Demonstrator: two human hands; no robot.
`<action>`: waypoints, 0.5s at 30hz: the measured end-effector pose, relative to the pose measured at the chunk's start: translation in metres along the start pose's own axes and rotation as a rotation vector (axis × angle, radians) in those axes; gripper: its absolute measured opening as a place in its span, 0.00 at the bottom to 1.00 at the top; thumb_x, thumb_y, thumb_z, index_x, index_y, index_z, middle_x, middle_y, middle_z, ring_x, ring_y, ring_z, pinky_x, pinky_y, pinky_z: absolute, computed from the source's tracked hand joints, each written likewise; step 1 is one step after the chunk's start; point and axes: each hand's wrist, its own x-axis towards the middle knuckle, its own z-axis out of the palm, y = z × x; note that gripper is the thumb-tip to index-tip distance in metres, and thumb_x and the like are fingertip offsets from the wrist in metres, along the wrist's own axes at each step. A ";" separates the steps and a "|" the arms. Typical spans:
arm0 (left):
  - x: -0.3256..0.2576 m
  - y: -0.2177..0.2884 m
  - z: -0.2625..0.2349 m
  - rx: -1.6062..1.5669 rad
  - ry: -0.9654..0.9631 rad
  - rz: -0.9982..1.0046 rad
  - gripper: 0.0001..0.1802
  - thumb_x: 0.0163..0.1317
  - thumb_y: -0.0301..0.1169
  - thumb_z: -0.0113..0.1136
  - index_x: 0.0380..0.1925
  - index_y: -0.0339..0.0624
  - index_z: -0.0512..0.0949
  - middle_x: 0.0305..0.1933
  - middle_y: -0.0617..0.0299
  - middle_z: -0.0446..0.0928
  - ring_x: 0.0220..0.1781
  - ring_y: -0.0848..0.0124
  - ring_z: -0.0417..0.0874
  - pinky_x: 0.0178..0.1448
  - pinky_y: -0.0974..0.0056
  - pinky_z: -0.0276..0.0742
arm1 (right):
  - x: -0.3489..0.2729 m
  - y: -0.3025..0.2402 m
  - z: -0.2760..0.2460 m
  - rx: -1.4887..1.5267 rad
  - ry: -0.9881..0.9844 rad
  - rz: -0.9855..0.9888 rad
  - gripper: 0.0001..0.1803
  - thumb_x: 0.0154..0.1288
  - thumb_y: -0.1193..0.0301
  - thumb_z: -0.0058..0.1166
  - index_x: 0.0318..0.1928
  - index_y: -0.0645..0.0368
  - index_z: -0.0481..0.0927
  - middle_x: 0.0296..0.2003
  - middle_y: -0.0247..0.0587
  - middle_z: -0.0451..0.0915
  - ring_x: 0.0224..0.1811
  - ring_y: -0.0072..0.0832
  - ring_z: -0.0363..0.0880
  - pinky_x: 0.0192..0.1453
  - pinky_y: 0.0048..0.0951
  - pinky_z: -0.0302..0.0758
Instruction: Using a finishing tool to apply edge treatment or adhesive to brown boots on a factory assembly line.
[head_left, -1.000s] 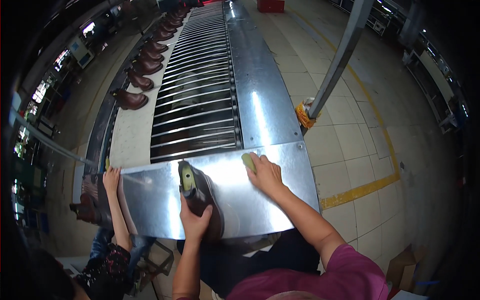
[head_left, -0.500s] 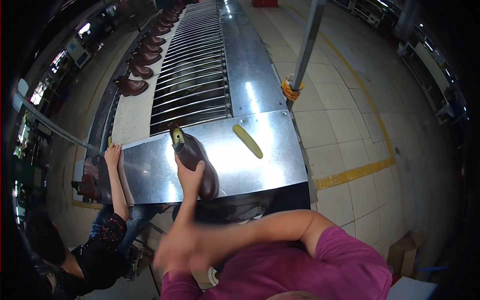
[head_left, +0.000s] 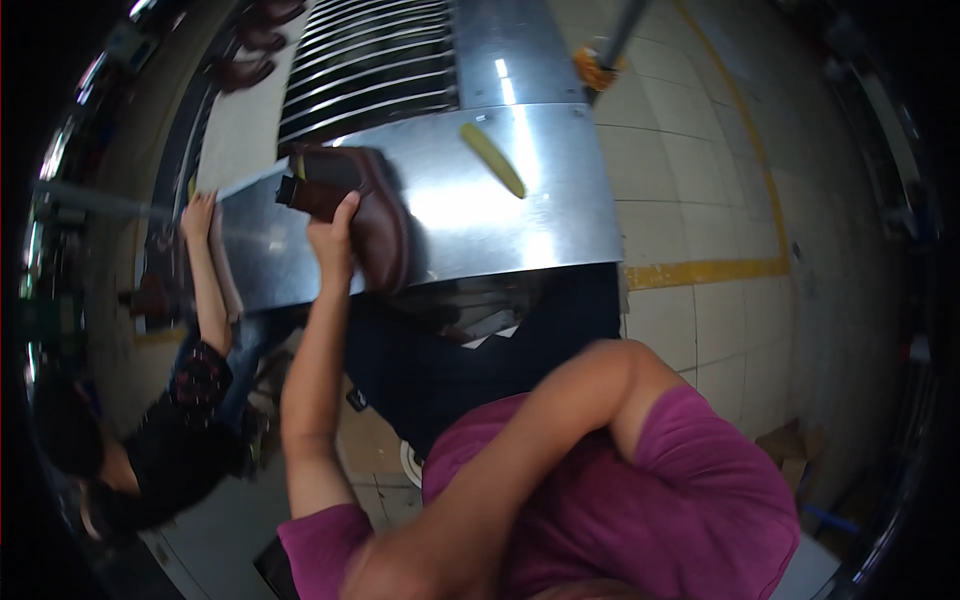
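Note:
At the near edge of the shiny metal table [head_left: 560,210], my left hand [head_left: 335,238] is closed on a brown leather ankle boot [head_left: 375,235]. The boot is tilted, its opening and dark pull tab to the left. My right arm crosses in front of my body, so my right hand [head_left: 395,572] is at the lower edge near my left sleeve; its fingers are blurred and partly cut off. To the right of the boot, a yellow-green insole [head_left: 492,160] lies flat on the metal.
A slatted roller conveyor [head_left: 370,60] runs away from the table, with several brown boots [head_left: 243,72] on the belt along its left. At the left, a co-worker's hand [head_left: 199,215] rests by the table's corner. A post with orange wrapping [head_left: 597,68] stands to the right.
My left hand has turned the boot further onto its side. My right hand has moved down toward the lower edge. The view has tipped, so the table sits higher in it.

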 end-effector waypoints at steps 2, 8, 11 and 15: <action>-0.019 -0.018 0.012 -0.280 0.201 -0.016 0.23 0.63 0.37 0.71 0.52 0.30 0.81 0.48 0.59 0.83 0.48 0.69 0.82 0.57 0.64 0.77 | -0.038 -0.040 -0.066 -0.809 0.156 0.120 0.07 0.68 0.66 0.60 0.42 0.55 0.82 0.44 0.42 0.82 0.49 0.43 0.83 0.53 0.42 0.79; -0.050 -0.018 0.043 -0.318 0.308 0.117 0.21 0.69 0.37 0.66 0.53 0.30 0.79 0.52 0.58 0.82 0.51 0.69 0.81 0.59 0.64 0.75 | -0.178 -0.120 -0.208 -1.867 0.791 0.661 0.04 0.66 0.78 0.63 0.40 0.63 0.86 0.38 0.44 0.86 0.40 0.38 0.86 0.46 0.35 0.81; -0.049 -0.030 0.033 -0.255 0.300 0.124 0.20 0.70 0.37 0.65 0.52 0.31 0.79 0.51 0.58 0.82 0.50 0.70 0.80 0.59 0.64 0.74 | -0.217 -0.117 -0.253 -2.006 0.770 0.833 0.12 0.67 0.70 0.64 0.48 0.61 0.86 0.50 0.48 0.85 0.54 0.44 0.81 0.59 0.40 0.77; -0.047 -0.033 0.033 -0.272 0.304 0.098 0.20 0.71 0.39 0.66 0.51 0.31 0.80 0.50 0.59 0.82 0.50 0.70 0.80 0.59 0.63 0.74 | -0.235 -0.104 -0.295 -2.131 0.691 0.942 0.23 0.69 0.60 0.63 0.58 0.60 0.83 0.62 0.52 0.78 0.69 0.52 0.70 0.73 0.49 0.64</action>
